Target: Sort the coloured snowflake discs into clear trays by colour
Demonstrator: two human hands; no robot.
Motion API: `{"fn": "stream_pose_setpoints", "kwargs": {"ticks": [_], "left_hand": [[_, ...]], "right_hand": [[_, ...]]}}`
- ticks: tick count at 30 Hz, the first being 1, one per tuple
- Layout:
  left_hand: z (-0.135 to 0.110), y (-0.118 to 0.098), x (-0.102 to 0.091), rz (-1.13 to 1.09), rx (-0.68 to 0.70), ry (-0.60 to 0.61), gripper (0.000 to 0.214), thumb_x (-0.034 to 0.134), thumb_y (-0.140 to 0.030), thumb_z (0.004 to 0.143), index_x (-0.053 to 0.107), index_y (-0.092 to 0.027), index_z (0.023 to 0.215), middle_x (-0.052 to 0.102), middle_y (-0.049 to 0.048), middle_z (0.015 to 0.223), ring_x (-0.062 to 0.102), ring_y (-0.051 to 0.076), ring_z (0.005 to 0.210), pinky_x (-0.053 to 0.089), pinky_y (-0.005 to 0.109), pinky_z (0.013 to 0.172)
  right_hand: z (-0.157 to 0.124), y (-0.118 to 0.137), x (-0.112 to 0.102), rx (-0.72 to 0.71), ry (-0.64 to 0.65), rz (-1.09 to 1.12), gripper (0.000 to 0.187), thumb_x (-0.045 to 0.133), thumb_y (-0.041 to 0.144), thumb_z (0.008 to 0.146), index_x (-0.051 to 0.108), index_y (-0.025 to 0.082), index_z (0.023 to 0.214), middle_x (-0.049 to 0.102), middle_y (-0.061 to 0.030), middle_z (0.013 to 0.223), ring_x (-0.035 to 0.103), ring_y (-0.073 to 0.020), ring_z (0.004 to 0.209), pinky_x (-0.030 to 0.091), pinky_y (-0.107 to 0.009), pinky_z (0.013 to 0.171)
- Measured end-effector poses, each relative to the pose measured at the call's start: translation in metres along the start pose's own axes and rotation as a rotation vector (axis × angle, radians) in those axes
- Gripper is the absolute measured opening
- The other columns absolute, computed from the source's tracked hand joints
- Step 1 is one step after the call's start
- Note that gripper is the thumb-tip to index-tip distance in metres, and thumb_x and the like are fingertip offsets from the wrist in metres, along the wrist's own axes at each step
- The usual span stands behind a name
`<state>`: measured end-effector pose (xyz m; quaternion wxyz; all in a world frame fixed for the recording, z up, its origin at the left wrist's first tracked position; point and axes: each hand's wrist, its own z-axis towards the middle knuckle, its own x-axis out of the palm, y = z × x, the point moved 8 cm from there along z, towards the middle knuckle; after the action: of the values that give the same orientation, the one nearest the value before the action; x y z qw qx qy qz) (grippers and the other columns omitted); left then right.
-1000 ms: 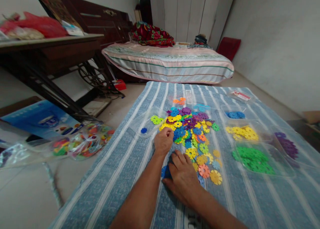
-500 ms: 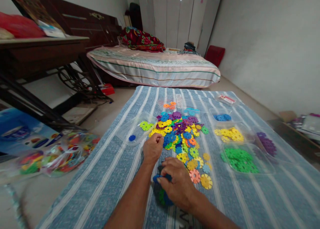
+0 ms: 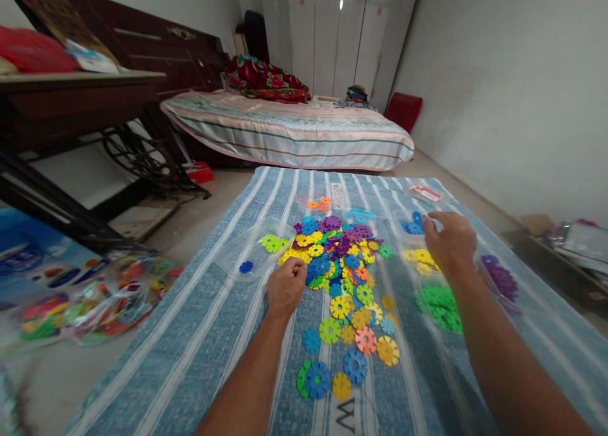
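A heap of colourful plastic snowflake discs (image 3: 338, 253) lies on a blue striped mat (image 3: 209, 341). My left hand (image 3: 286, 285) is a closed fist at the heap's near left edge; what it holds is hidden. My right hand (image 3: 449, 238) reaches out to the right over a clear tray of blue discs (image 3: 411, 227), fingers curled with blue discs at the fingertips. Beside it stand clear trays of yellow discs (image 3: 418, 258), green discs (image 3: 439, 304) and purple discs (image 3: 500, 279). Several loose discs (image 3: 332, 363) lie near me between my arms.
A clear tray (image 3: 249, 253) with lime discs and one blue disc sits left of the heap. A plastic bag of coloured pieces (image 3: 107, 296) lies on the floor at left. A striped mattress (image 3: 285, 128) lies beyond the mat, a dark wooden table (image 3: 80, 97) at far left.
My right hand picked up blue discs near me and carried them right and away to the blue tray, uncovering loose discs. The left fist stayed in place.
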<state>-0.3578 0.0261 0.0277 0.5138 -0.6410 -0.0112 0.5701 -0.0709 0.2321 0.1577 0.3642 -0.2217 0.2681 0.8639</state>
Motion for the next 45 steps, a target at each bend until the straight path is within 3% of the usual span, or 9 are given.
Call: {"fn": "stream_pose_setpoints", "kwargs": {"ticks": [5,9,13,17,23,31,37,41,45], "left_hand": [[-0.002,-0.003,-0.001,-0.020,0.000,-0.002,0.016,0.050,-0.032,0.078,0.063,-0.022,0.077,0.067,-0.0015,0.069,0.061,0.013,0.066,0.040,0.021,0.062],[-0.003,-0.004,0.000,-0.030,-0.001,-0.009,0.016,0.050,-0.031,0.078,0.063,-0.022,0.078,0.068,-0.0010,0.073,0.061,0.013,0.068,0.041,0.021,0.063],[-0.003,-0.003,0.002,-0.041,0.007,-0.005,0.015,0.051,-0.031,0.078,0.063,-0.021,0.079,0.068,-0.0011,0.073,0.061,0.013,0.068,0.042,0.021,0.063],[-0.003,-0.001,0.003,-0.039,0.011,-0.010,0.016,0.051,-0.031,0.078,0.063,-0.021,0.078,0.067,-0.0010,0.071,0.061,0.012,0.067,0.042,0.021,0.062],[-0.003,-0.002,0.003,-0.038,0.022,-0.013,0.016,0.051,-0.031,0.078,0.063,-0.021,0.079,0.068,-0.0006,0.073,0.061,0.012,0.068,0.042,0.021,0.063],[-0.002,-0.004,0.000,-0.031,0.016,-0.014,0.016,0.050,-0.031,0.079,0.063,-0.021,0.078,0.068,-0.0005,0.074,0.061,0.012,0.068,0.042,0.021,0.063],[0.000,-0.002,0.000,-0.048,0.018,-0.022,0.015,0.051,-0.031,0.078,0.062,-0.022,0.078,0.067,-0.0009,0.071,0.061,0.013,0.067,0.043,0.021,0.065],[0.001,0.001,0.002,-0.027,-0.002,-0.007,0.015,0.051,-0.032,0.078,0.062,-0.022,0.078,0.067,-0.0009,0.071,0.062,0.013,0.067,0.043,0.022,0.064],[0.001,-0.001,0.000,-0.006,-0.011,-0.001,0.016,0.051,-0.032,0.078,0.063,-0.022,0.078,0.068,-0.0010,0.071,0.062,0.013,0.068,0.042,0.022,0.064]], "right_hand": [[-0.063,0.044,-0.005,-0.151,0.172,0.262,0.019,0.050,0.031,0.082,0.064,0.020,0.076,0.066,-0.0051,0.077,0.061,-0.0190,0.076,0.049,-0.034,0.073],[-0.125,0.098,-0.012,-0.273,0.392,0.475,0.011,0.054,0.025,0.083,0.064,0.021,0.085,0.066,-0.0059,0.090,0.060,-0.0186,0.093,0.049,-0.036,0.084],[-0.173,0.137,-0.021,-0.360,0.587,0.543,0.013,0.059,0.025,0.079,0.064,0.022,0.091,0.063,-0.0076,0.104,0.053,-0.0230,0.109,0.045,-0.043,0.093],[-0.199,0.162,-0.026,-0.402,0.695,0.511,0.020,0.063,0.028,0.076,0.062,0.020,0.094,0.058,-0.0096,0.117,0.044,-0.0273,0.119,0.039,-0.049,0.098],[-0.222,0.179,-0.015,-0.407,0.809,0.465,0.034,0.068,0.035,0.071,0.062,0.016,0.098,0.052,-0.0120,0.128,0.034,-0.0317,0.127,0.030,-0.053,0.104],[-0.223,0.177,-0.017,-0.313,0.719,0.578,0.028,0.072,0.023,0.066,0.062,0.016,0.091,0.056,-0.0111,0.121,0.039,-0.0288,0.124,0.032,-0.048,0.104],[-0.204,0.167,-0.012,-0.220,0.779,0.718,0.010,0.066,0.014,0.069,0.060,0.022,0.071,0.065,-0.0023,0.102,0.052,-0.0199,0.111,0.041,-0.038,0.098],[-0.165,0.140,-0.006,-0.130,0.716,0.706,0.009,0.062,0.018,0.074,0.059,0.022,0.067,0.066,-0.0027,0.094,0.056,-0.0183,0.103,0.045,-0.035,0.091],[-0.093,0.091,0.001,-0.122,0.499,0.551,0.015,0.057,0.028,0.078,0.060,0.022,0.065,0.066,-0.0041,0.088,0.059,-0.0193,0.094,0.045,-0.038,0.087]]}}
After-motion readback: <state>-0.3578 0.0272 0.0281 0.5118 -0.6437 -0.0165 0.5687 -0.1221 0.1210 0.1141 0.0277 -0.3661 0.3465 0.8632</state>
